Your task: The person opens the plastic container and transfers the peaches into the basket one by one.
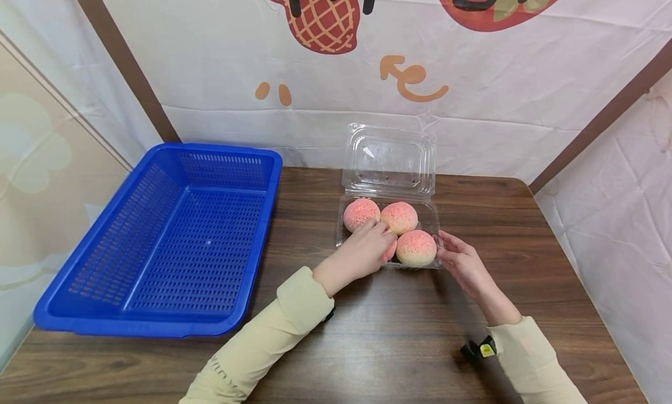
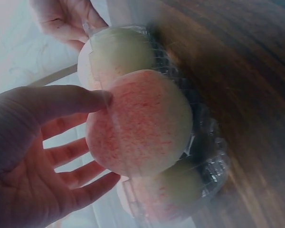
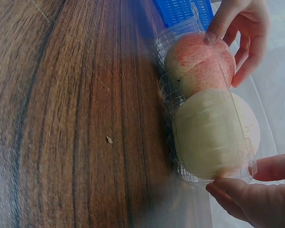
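Head view: a round pink peach (image 1: 389, 251) is clasped by the half-curled left hand (image 1: 362, 249), a clear plastic box (image 1: 389, 159) pinched by the right hand (image 1: 466, 264).

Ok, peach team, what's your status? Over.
Left hand: gripping the near-left peach, in the clear box. Right hand: pinching the box's right edge. Lid: open behind the peaches, seemingly not in the way.

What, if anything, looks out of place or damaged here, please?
A small pale fleck on the wooden table, seen in the right wrist view, stands out against the dark grain; I cannot tell whether it is debris or a chip. The four peaches are in the open clear container, none spilled.
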Demonstrator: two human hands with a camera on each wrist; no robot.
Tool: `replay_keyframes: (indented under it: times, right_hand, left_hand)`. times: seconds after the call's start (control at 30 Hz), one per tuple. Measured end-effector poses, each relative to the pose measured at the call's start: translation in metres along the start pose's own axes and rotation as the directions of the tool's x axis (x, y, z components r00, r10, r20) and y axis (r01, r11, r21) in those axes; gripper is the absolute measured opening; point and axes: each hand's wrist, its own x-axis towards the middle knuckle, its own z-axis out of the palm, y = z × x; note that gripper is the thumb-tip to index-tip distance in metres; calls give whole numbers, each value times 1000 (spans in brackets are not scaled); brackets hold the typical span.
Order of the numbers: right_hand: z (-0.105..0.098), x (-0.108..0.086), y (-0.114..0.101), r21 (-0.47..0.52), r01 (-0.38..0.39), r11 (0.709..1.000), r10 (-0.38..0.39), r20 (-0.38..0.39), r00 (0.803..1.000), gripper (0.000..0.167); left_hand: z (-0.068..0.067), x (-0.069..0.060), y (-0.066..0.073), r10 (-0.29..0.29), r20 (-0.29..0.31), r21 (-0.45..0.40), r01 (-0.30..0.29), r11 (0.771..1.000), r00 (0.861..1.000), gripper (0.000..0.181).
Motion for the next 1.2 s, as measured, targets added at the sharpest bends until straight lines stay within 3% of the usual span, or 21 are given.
replay_keyframes:
  times: [0.2,0.37,0.67,0.9,1.1,1.2]
  right_hand:
    - [0,0,0,16,4,1000,-4,3,1000,54]
    - [1,0,1,27,11,1000,-12,7,1000,55]
    - [1,0,1,25,12,1000,-12,6,1000,56]
    - [0,0,0,28,13,1000,-13,9,1000,55]
    - [0,-1,0,27,11,1000,-11,10,1000,55]
    - [0,0,0,27,12,1000,-12,10,1000,55]
  left_hand:
    - [-4,6,2,-3,71,13,2,1000,997,14]
    - [-7,12,1,11,120,21,-13,1000,993,5]
    - [-13,20,-1,29,241,-17,-25,1000,970,10]
    - [-17,22,-1,42,281,-33,-34,999,959,11]
    - [-17,26,-2,16,341,-65,6,998,940,13]
    - [-15,28,-3,9,349,-57,12,998,937,15]
